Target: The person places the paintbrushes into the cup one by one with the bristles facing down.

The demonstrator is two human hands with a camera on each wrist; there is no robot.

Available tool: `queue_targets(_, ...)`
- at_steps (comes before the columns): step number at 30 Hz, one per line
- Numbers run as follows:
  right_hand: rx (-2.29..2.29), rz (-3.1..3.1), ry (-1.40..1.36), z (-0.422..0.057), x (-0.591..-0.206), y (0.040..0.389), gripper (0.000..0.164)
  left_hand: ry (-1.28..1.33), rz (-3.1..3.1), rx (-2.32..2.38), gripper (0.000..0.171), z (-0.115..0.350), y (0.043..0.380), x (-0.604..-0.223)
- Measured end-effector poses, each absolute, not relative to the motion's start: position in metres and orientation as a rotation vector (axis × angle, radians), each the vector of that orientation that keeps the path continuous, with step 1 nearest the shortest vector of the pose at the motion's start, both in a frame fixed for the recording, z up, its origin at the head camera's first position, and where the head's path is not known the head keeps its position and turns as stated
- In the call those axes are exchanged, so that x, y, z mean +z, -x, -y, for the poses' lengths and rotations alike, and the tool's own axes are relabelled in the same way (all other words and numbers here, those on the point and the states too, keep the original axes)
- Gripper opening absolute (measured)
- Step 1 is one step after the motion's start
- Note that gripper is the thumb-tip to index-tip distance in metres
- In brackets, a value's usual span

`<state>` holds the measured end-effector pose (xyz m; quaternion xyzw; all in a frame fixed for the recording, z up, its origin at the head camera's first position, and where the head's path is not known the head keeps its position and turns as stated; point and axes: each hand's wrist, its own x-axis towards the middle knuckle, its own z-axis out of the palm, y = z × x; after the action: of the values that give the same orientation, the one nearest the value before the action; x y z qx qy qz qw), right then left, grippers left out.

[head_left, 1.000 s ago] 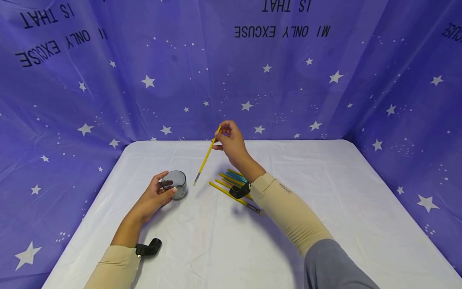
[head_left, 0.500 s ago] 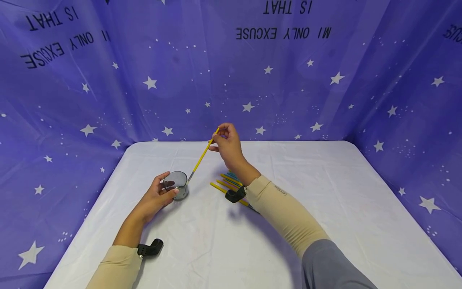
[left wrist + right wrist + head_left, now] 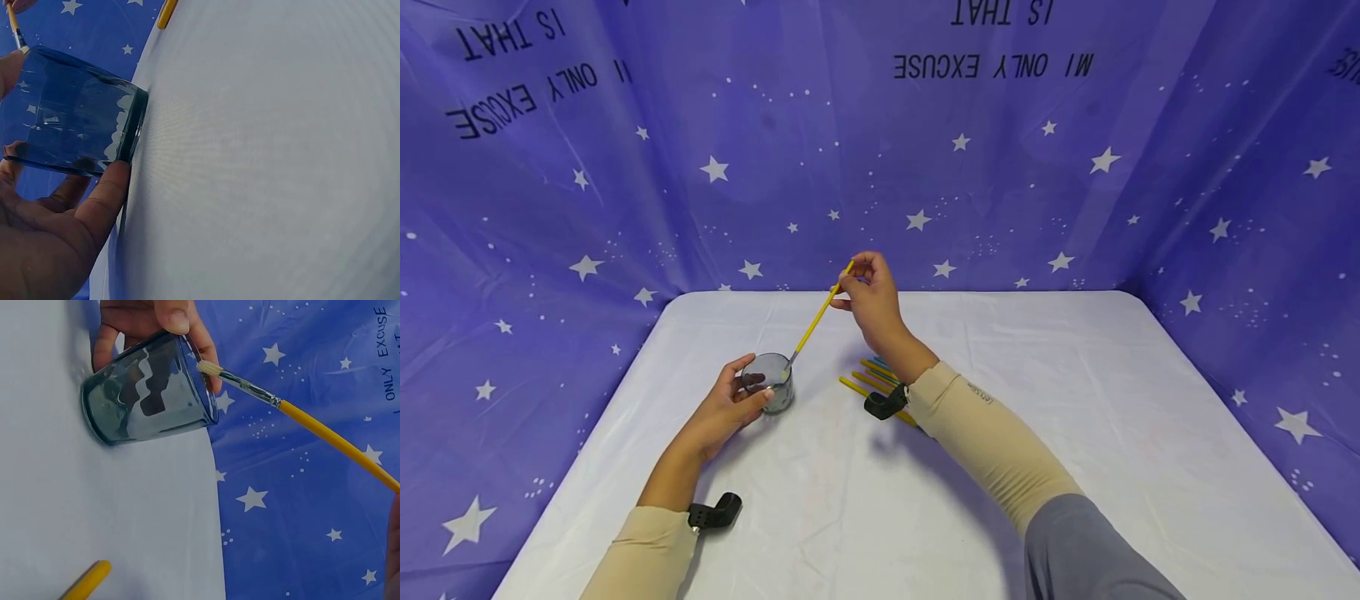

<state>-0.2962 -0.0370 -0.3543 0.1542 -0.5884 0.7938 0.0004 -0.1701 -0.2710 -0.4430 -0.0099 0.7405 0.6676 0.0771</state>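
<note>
My left hand point(image 3: 718, 421) holds a smoky clear glass tumbler point(image 3: 781, 400) around its side, thumb toward the front and fingers behind. The tumbler's base is at the white table, its mouth facing up. Above and to the right, my right hand point(image 3: 876, 304) pinches a paintbrush point(image 3: 818, 320) near the end of its yellow handle. The brush slants down to the left. In the right wrist view its pale bristles point(image 3: 209, 368) are right at the rim of the tumbler point(image 3: 178, 412). The left wrist view shows the tumbler point(image 3: 75, 112) side-on, with fingers under it.
Several paintbrushes point(image 3: 854, 386) with yellow and teal handles lie on the white table point(image 3: 820, 508), partly hidden under the right forearm. A purple curtain point(image 3: 850, 183) with white stars hangs behind and beside the table. Black wrist cameras point(image 3: 718, 512) sit on both wrists.
My right hand has moved slightly left, bringing the brush's bristle end from beside the tumbler to over its rim. The left hand keeps hold of the tumbler in about the same place.
</note>
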Motion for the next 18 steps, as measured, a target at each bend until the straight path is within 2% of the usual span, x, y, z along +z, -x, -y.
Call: queue_targets(18, 2.559, 1.891, -0.427, 0.070, -0.383, 0.287, 0.022, 0.054, -2.223, 1.989, 0.084, 0.270, 0.171, -0.442)
